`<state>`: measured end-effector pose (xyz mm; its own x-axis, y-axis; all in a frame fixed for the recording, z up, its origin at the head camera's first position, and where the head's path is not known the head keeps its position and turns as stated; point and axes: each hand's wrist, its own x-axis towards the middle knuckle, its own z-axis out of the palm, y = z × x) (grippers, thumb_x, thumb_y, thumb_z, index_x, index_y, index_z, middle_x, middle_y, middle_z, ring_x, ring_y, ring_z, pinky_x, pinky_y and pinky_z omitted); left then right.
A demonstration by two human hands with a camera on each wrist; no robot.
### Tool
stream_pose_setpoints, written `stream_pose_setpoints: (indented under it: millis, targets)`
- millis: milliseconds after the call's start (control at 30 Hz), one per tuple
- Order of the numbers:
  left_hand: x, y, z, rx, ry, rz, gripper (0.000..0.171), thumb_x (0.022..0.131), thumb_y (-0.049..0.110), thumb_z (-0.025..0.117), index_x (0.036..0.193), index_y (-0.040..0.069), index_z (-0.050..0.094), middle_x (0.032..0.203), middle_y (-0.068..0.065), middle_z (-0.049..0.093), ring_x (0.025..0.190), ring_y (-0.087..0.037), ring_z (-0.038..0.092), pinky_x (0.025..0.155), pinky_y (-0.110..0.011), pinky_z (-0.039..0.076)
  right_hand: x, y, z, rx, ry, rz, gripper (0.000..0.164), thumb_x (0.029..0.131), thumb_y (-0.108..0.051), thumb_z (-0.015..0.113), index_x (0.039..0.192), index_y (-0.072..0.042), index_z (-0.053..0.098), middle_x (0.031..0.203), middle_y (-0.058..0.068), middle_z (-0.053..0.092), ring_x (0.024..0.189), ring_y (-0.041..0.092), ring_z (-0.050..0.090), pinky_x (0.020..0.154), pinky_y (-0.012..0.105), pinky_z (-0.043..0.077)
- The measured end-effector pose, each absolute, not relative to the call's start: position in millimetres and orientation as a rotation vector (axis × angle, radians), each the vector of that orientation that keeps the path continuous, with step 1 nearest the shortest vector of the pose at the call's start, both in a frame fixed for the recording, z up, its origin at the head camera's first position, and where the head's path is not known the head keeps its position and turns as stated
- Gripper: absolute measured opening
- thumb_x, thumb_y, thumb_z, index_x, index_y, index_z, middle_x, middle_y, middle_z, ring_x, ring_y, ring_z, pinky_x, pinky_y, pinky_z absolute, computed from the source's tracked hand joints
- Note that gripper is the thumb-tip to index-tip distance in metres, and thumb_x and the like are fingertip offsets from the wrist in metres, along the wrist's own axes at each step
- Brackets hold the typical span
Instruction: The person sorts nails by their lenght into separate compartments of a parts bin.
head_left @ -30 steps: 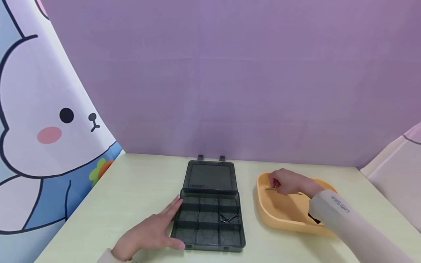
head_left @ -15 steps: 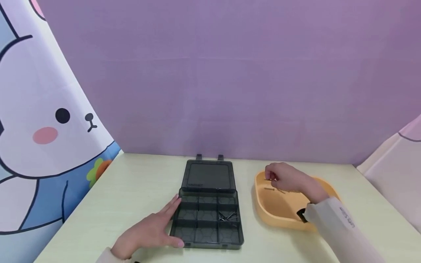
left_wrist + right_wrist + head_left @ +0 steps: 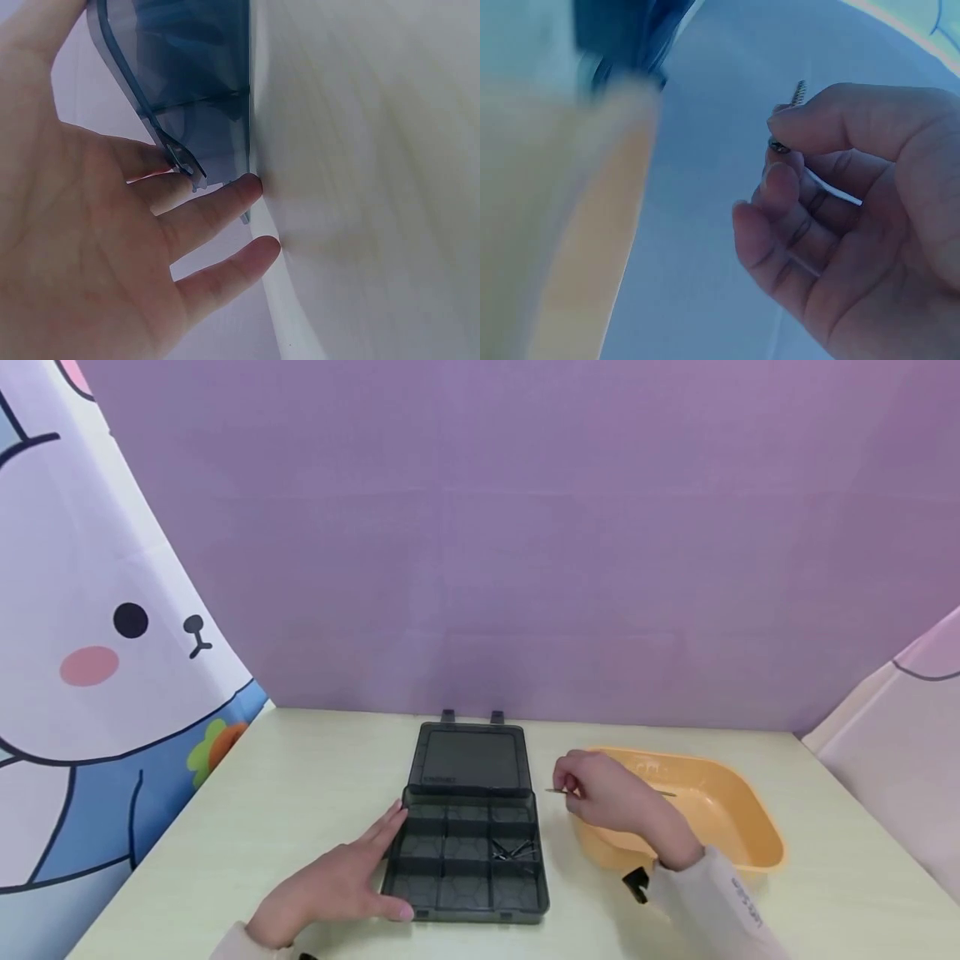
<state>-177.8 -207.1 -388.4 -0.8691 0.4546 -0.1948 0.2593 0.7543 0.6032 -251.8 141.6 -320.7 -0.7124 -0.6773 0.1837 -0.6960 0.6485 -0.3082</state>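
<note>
My right hand (image 3: 611,797) pinches a screw (image 3: 556,791) between thumb and fingertips, over the left rim of the yellow tray (image 3: 757,818). Its threaded shaft (image 3: 800,91) sticks out past the thumb in the right wrist view. A dark, see-through compartment box (image 3: 467,893) lies with its lid (image 3: 471,758) folded back. Several screws (image 3: 513,850) sit in the middle compartment of its right column. My left hand (image 3: 337,885) rests along the box's left side, fingers extended and the thumb by the near left corner. In the left wrist view some fingertips (image 3: 251,184) touch the tabletop.
Another thin screw (image 3: 664,793) shows in the tray beyond the right hand, which partly hides the inside. A purple cloth (image 3: 480,543) hangs behind the pale table (image 3: 337,760). A printed cartoon cloth (image 3: 90,610) stands at the left.
My right hand has come up from the tray and moved left toward the box with a screw in its fingers. The left hand stays against the box.
</note>
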Motion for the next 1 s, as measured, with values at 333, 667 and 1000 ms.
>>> stream_pose_setpoints:
  millis: [333, 667, 1000]
  targets:
    - [-179, -207, -389, 0.535, 2.622, 0.83, 0.113, 0.076, 0.058, 0.072, 0.154, 0.005, 0.009, 0.161, -0.012, 0.004, 0.125, -0.041, 0.048, 0.093, -0.062, 0.039, -234, 90, -331, 1.226, -2.789, 0.667, 0.015, 0.08, 0.003, 0.059, 0.089, -0.005, 0.067, 0.083, 0.002, 0.061, 0.068, 0.005, 0.049, 0.066, 0.022, 0.046]
    - [-180, -204, -390, 0.504, 2.63, 0.834, 0.114, 0.074, 0.059, 0.072, 0.154, 0.008, 0.01, 0.161, -0.011, 0.006, 0.126, -0.04, 0.047, 0.095, -0.062, 0.038, -224, 57, -342, 1.238, -2.8, 0.712, 0.01, 0.082, 0.001, 0.061, 0.086, -0.006, 0.067, 0.077, -0.003, 0.056, 0.064, 0.005, 0.045, 0.063, 0.02, 0.043]
    - [-178, -205, -388, 0.493, 2.649, 0.799, 0.115, 0.072, 0.063, 0.071, 0.154, 0.008, 0.012, 0.161, -0.009, 0.008, 0.127, -0.039, 0.045, 0.095, -0.061, 0.039, -220, 45, -352, 1.19, -2.853, 0.646, 0.011, 0.082, -0.002, 0.064, 0.087, -0.01, 0.07, 0.08, -0.005, 0.059, 0.067, 0.004, 0.048, 0.062, 0.019, 0.043]
